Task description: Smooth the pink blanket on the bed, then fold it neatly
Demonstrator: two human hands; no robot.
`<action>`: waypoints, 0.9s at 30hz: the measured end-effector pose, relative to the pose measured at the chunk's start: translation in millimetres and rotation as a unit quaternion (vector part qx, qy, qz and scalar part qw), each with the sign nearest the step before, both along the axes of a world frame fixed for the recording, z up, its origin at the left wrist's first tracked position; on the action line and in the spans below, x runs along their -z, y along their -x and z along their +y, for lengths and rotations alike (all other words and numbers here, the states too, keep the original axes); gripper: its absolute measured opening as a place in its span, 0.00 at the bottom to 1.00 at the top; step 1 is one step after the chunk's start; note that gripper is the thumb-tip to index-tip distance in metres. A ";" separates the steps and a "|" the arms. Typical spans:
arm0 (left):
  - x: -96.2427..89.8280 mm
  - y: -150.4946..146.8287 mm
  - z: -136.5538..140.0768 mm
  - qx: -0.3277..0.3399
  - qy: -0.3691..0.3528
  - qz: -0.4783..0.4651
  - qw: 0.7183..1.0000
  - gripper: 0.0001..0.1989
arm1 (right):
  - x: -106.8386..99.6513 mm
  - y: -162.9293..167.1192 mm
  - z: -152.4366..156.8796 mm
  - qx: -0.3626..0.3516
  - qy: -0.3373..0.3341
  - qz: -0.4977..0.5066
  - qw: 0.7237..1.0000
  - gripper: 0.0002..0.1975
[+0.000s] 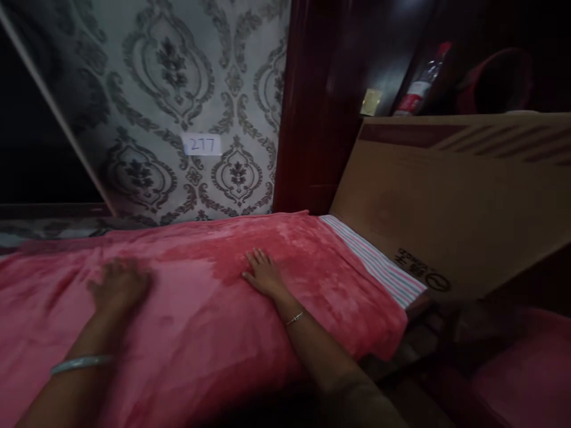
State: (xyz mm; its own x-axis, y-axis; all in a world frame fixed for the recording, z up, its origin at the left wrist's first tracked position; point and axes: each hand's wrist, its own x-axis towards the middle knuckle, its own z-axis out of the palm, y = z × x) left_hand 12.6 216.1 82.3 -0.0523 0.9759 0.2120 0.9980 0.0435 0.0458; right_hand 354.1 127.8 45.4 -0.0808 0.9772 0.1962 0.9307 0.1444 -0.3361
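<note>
Pink blanket [187, 333]: left hand [119, 286] and right hand [264, 273] are resting over it, fingers spread, gripping nothing; flat, even palms are serving best.

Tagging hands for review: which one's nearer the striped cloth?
The right hand, over the pink blanket, with the thin bracelet on its wrist. The left hand, with the thicker pale bangle, is farther from the striped cloth.

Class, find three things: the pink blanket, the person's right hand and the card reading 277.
Pink blanket [191, 315]: head view, bare part near its middle.
Right hand [264, 274]: head view, back of the hand.
Card reading 277 [202, 144]: head view, its middle.
</note>
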 end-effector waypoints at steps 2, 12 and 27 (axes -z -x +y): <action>-0.5 -53.2 -4.8 0.100 0.056 -0.011 0.993 0.32 | -1.4 -1.8 -1.7 -0.004 -0.012 -0.003 1.000 0.32; 26.2 -126.3 -24.7 0.197 0.080 0.044 0.976 0.33 | -0.3 -141.2 -22.7 0.178 0.047 -0.043 0.982 0.31; 29.4 -127.5 -18.6 0.204 0.042 0.024 0.978 0.33 | -22.4 -297.0 -59.2 0.467 0.091 0.065 0.877 0.18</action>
State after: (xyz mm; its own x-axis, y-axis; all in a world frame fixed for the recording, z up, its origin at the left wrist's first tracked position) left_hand 140.1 197.6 52.9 0.3528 0.9275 0.1237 0.9341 -0.3568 0.0113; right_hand 651.1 68.6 67.8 0.7836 0.6208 -0.0225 0.5660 -0.7285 -0.3859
